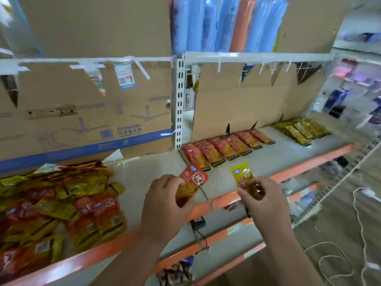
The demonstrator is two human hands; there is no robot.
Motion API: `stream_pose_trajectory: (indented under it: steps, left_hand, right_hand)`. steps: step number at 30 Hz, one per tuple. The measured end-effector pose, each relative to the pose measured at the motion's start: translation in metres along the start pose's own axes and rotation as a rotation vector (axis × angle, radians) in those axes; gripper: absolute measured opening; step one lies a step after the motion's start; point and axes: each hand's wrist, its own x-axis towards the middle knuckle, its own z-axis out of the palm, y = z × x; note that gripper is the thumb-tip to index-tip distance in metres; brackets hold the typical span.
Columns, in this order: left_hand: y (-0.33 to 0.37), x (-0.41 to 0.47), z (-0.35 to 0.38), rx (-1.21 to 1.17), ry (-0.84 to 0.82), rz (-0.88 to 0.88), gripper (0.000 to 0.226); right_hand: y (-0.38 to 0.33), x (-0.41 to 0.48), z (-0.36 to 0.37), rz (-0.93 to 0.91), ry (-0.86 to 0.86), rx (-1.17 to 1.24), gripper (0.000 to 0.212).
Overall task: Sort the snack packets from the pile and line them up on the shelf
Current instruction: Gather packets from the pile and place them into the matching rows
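Left hand (165,195) pinches a red packet (192,181), right hand (261,195) a yellow packet (242,176) — both over the shelf (278,153). Pile (55,203) at nine o'clock. Lay red flat beside the red row (224,147) at twelve — yellow with the yellow row (301,131) at two.

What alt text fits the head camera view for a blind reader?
Left hand holds a red packet and right hand a yellow packet at the shelf, with a mixed pile at left, a red row and a yellow row at right.
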Motion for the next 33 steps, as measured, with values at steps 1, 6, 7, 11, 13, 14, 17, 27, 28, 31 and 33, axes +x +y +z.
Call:
stream_pose_trajectory:
  steps: [1,6,7,11,13,14,17,27,28,31,33]
  left_hand:
    - [0.013,0.005,0.014,-0.006,0.001,0.0,0.032]
    - [0.063,0.029,0.076,-0.024,-0.029,-0.031,0.033]
    - [0.069,0.031,0.084,-0.03,-0.042,-0.041,0.036]
    - [0.077,0.044,0.112,-0.043,-0.087,-0.083,0.052]
    - [0.073,0.055,0.125,-0.039,-0.097,-0.102,0.056]
    - [0.07,0.061,0.131,-0.039,-0.096,-0.108,0.057]
    - [0.065,0.088,0.156,-0.065,-0.068,-0.11,0.054]
    - [0.095,0.178,0.255,-0.178,-0.202,-0.069,0.052]
    - [0.098,0.183,0.261,-0.177,-0.206,-0.055,0.051]
    - [0.107,0.197,0.277,-0.144,-0.181,-0.031,0.043]
    - [0.113,0.204,0.288,-0.123,-0.185,-0.031,0.041]
  right_hand:
    - [0.013,0.009,-0.013,-0.006,0.015,-0.011,0.024]
    - [0.066,0.046,-0.056,-0.012,0.035,-0.077,0.028]
    - [0.073,0.053,-0.061,-0.011,0.028,-0.086,0.027]
    - [0.095,0.083,-0.067,0.005,-0.014,-0.097,0.026]
    - [0.102,0.1,-0.064,0.022,-0.031,-0.08,0.027]
    - [0.105,0.109,-0.061,0.026,-0.035,-0.073,0.027]
    - [0.115,0.14,-0.055,0.04,-0.052,-0.099,0.028]
    - [0.154,0.234,-0.079,0.143,0.006,-0.212,0.028]
    - [0.157,0.241,-0.08,0.146,0.001,-0.214,0.027]
    - [0.168,0.262,-0.083,0.127,-0.022,-0.23,0.026]
    - [0.179,0.276,-0.088,0.127,-0.023,-0.217,0.027]
